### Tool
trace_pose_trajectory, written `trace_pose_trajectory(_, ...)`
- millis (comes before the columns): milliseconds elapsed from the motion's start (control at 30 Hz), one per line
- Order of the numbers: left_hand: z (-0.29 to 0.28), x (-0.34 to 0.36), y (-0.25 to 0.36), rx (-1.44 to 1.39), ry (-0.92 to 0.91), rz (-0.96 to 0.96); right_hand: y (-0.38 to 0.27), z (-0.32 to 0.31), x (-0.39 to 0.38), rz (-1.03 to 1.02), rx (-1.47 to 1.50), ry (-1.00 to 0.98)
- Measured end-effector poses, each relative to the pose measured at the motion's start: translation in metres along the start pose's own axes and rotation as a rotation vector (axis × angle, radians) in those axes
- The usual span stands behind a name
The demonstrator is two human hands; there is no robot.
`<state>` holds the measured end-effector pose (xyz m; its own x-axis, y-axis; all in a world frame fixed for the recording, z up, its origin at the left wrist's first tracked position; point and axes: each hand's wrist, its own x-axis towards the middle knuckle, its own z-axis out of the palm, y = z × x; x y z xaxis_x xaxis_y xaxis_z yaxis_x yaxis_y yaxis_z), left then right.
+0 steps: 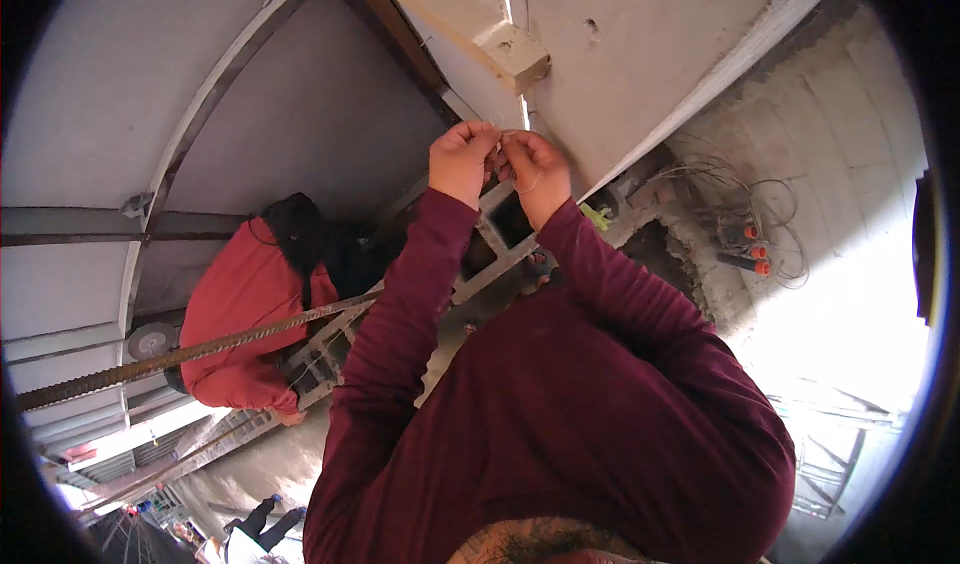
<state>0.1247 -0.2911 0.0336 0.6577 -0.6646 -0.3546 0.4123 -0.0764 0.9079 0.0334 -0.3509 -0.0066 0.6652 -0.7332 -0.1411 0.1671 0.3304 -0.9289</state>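
Observation:
My left hand [464, 163] and my right hand [538, 176] meet high in front of me, fingertips nearly touching. Both are closed in a pinch on a thin, pale strand [537, 180], part of which curves across the right hand. Whether it is wire or string I cannot tell. Just above the fingers a squared wooden beam end [520, 56] juts out beside a pale wall panel [640, 54]. Below the hands runs a row of hollow concrete blocks [492, 236], with something yellow-green [597, 215] next to my right wrist.
A ribbed steel bar [200, 349] slants in from the left. Beyond it a person in red [245, 314] bends over the block wall. Orange-ended dark tubes [745, 263] and loose wires [735, 176] stick out at the right. Another person [262, 529] is far below, lower left.

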Motion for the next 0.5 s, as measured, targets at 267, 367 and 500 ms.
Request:
trace_pose_trajectory(267,-0.008,0.007,-0.016,0.351,0.069,0.308,-0.009,-0.002,-0.009,-0.09,-0.159,0.001)
trace_pose_trajectory(367,-0.011,0.006,-0.014,0.581,0.055,0.438,0.003,-0.008,-0.002,-0.161,-0.178,-0.035)
trace_pose_trajectory(500,-0.015,0.007,0.001,0.812,-0.119,0.456,0.009,-0.016,0.001,-0.123,-0.097,-0.07)
